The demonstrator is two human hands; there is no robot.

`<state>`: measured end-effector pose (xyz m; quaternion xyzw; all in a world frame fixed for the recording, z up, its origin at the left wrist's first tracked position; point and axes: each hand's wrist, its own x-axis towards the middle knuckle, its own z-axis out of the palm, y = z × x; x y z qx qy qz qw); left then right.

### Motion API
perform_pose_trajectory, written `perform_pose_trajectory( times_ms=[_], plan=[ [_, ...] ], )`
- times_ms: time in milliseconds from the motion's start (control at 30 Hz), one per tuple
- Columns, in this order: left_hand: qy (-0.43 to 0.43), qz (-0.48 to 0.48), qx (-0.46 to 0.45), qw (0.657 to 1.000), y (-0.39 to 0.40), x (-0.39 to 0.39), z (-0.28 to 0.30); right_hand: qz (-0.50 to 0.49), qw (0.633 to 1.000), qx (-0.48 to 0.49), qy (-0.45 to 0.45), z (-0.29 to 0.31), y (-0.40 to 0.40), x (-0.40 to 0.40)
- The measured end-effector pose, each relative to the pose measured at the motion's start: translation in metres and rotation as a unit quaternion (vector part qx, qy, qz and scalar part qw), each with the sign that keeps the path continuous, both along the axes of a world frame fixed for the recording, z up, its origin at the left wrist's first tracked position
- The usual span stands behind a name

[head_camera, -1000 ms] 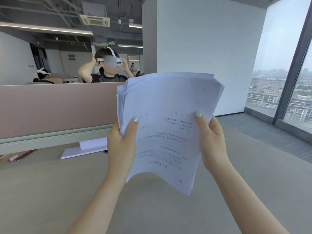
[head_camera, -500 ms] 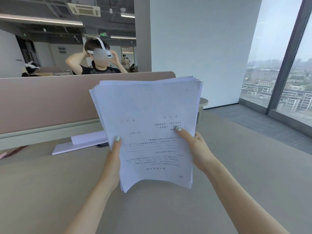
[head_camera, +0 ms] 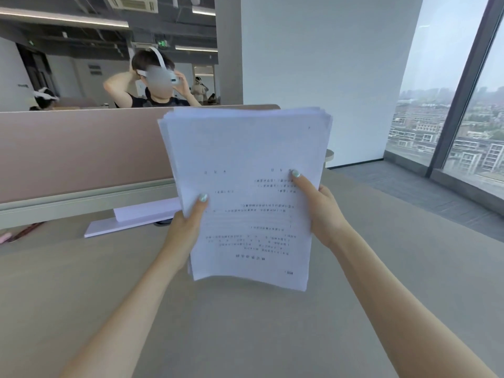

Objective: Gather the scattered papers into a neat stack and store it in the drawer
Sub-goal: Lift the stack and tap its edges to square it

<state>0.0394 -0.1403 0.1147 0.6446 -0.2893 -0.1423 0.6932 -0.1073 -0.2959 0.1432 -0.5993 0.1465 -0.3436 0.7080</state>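
Papers (head_camera: pixel 245 170), held upright above the worktop (head_camera: pixel 81 282) by the left hand (head_camera: pixel 188 227) and right hand (head_camera: pixel 321 211), fingers closed on each side edge, may slip, since the sheet edges sit unevenly fanned.

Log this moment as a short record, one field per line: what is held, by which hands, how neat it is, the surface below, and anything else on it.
held: paper stack, upright, printed side facing the camera
left hand: grips the stack's left edge, thumb on the front sheet
right hand: grips the right edge, thumb on the front sheet
neatness: top edges fanned, not yet flush
surface: beige desk, stack held above it
also on desk: white stand base by the partition
drawer: not in view
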Motion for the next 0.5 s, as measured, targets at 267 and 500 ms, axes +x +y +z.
perform_pose_trajectory(
  times_ms=[267,500],
  plan=[
    [0.028,-0.103,0.042,0.993,0.002,0.013,-0.032,0.049,0.995,-0.03,0.08,-0.016,-0.008,-0.01],
    [0.062,-0.082,0.005,0.995,-0.004,0.011,-0.011,0.025,0.999,-0.017,0.02,-0.006,-0.003,-0.008]
  ],
)
